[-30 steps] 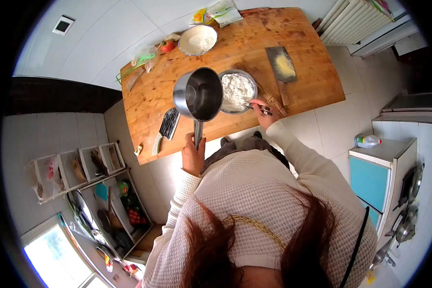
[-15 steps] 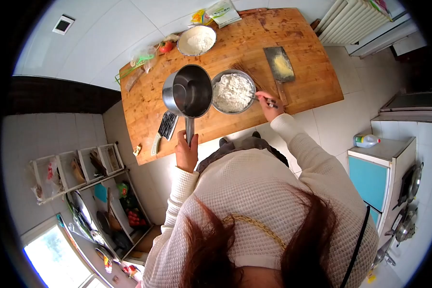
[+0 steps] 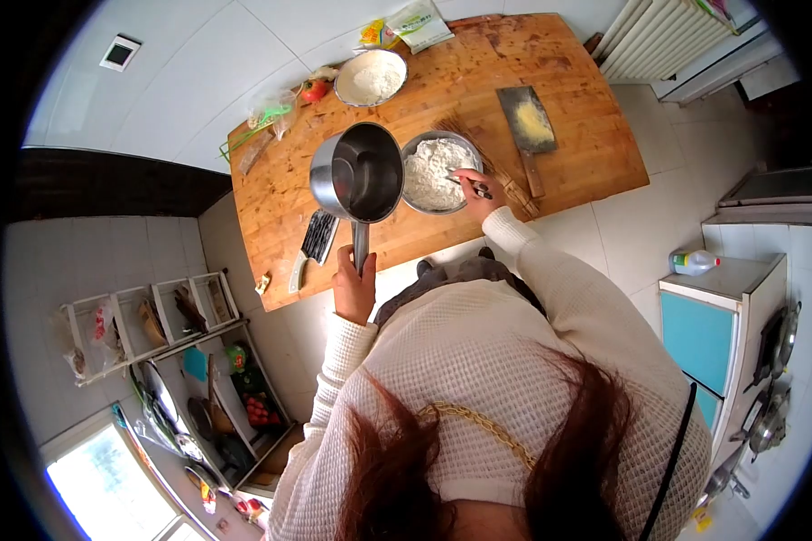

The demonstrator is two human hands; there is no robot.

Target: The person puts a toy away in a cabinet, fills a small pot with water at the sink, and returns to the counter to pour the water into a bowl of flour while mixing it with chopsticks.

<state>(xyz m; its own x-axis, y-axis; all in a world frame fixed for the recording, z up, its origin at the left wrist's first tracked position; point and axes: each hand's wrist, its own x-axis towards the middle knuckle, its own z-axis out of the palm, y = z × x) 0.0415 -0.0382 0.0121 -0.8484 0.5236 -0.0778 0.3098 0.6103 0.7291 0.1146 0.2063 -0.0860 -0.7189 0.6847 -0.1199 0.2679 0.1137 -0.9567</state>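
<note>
The left hand [image 3: 355,287] is clenched round the long handle of a steel saucepan [image 3: 359,173], which is held tilted above the wooden counter [image 3: 586,135], its dark inside turned toward the camera. Just beside the pan, on its far side from the left hand, a metal bowl of flour [image 3: 436,171] is seen standing on the counter. The right hand [image 3: 475,191] is closed on a thin utensil [image 3: 467,183], possibly chopsticks, whose tip is dipped into the flour at the bowl's near edge. Beyond the right hand a cleaver [image 3: 530,126] dusted with yellow meal is laid flat. Next to the left hand a dark-bladed knife [image 3: 313,243] is lying near the counter's edge. Farther off, past the saucepan, a second bowl [image 3: 371,77] of white flour is set, with a printed packet [image 3: 417,22] behind it; its lettering cannot be read.
</note>
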